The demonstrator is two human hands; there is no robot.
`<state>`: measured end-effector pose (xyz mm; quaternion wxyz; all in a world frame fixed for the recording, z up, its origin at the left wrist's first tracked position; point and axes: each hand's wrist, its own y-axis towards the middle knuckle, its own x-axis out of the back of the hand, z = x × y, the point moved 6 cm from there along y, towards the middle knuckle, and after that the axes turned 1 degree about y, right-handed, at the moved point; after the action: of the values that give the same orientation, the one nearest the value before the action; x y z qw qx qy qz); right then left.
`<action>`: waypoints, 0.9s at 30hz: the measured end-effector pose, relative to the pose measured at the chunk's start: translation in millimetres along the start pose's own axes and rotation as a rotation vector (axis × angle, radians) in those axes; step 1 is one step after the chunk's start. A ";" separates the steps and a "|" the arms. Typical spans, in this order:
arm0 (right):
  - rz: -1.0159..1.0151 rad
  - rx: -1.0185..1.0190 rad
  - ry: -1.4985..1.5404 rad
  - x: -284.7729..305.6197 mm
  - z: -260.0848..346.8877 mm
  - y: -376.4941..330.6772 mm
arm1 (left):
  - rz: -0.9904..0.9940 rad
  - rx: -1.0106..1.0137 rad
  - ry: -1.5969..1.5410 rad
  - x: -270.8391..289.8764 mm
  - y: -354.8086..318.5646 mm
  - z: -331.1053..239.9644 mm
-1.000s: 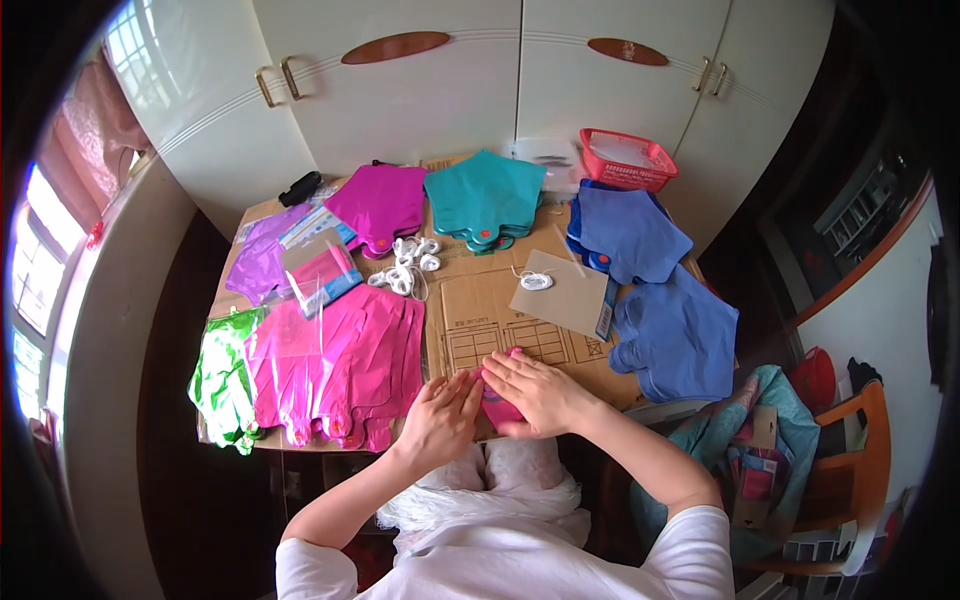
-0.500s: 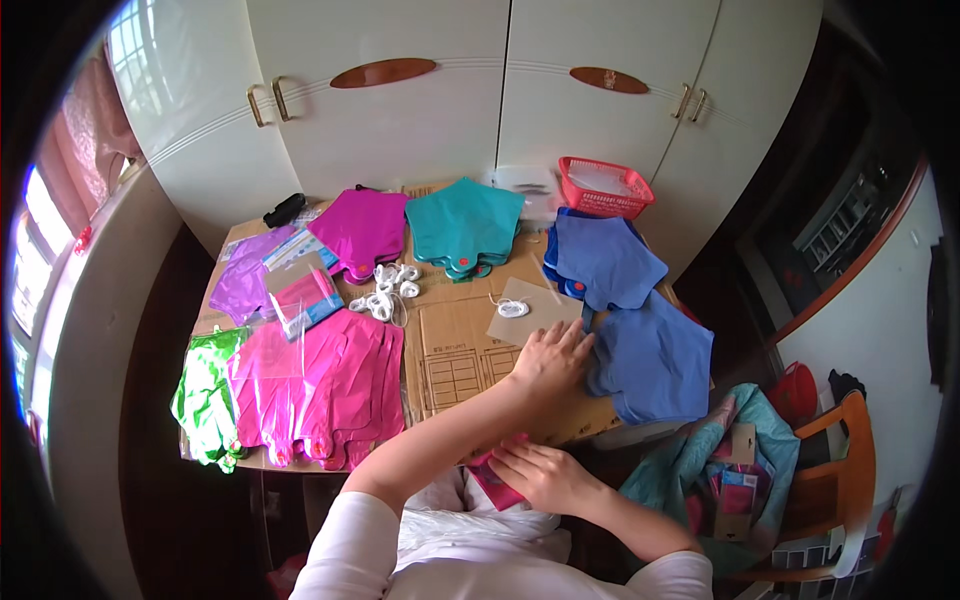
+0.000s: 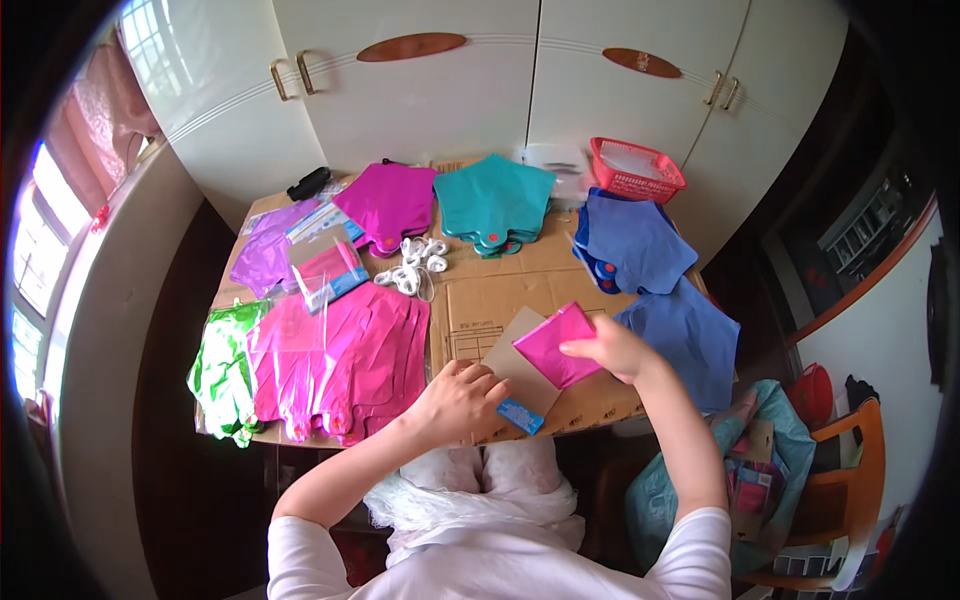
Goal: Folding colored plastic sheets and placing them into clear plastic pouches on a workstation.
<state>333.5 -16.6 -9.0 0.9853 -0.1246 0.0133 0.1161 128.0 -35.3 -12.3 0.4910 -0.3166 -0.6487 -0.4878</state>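
My right hand [image 3: 618, 348] pinches a flat folded packet of shiny pink foil [image 3: 556, 342], thumb on top. The packet lies over a grey-brown backing card [image 3: 512, 350] with a blue printed strip [image 3: 521, 416] at its near end. At the card's left edge my left hand [image 3: 462, 402] is closed, fingers curled onto the card. No white string shows on the card; the packet covers part of it. A pile of flat pink foil balloons [image 3: 345, 360] lies left of my left hand, and blue balloons [image 3: 685, 340] lie just beyond my right hand.
Cardboard [image 3: 475, 290] covers the table. On it lie white string coils [image 3: 412, 270], teal balloons [image 3: 493, 200], magenta balloons [image 3: 387, 205], purple balloons [image 3: 265, 250], green balloons [image 3: 225, 365] and a red basket [image 3: 637, 172]. A chair [image 3: 850, 460] holding a teal bag [image 3: 660, 490] stands at right.
My right hand has brought the folded pink packet up from my lap onto the card. My left hand has drawn back leftward; the card has come nearer and turned. The string coil on it no longer shows.
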 end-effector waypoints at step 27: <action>-0.274 -0.042 0.792 22.0 -61.6 -2.2 | 0.120 -0.116 -0.400 -24.6 47.6 26.3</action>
<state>355.5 -29.0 -69.3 0.9076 -0.1805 0.3720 -0.0728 169.5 6.5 -21.4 0.3617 -0.4731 -0.6838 -0.4216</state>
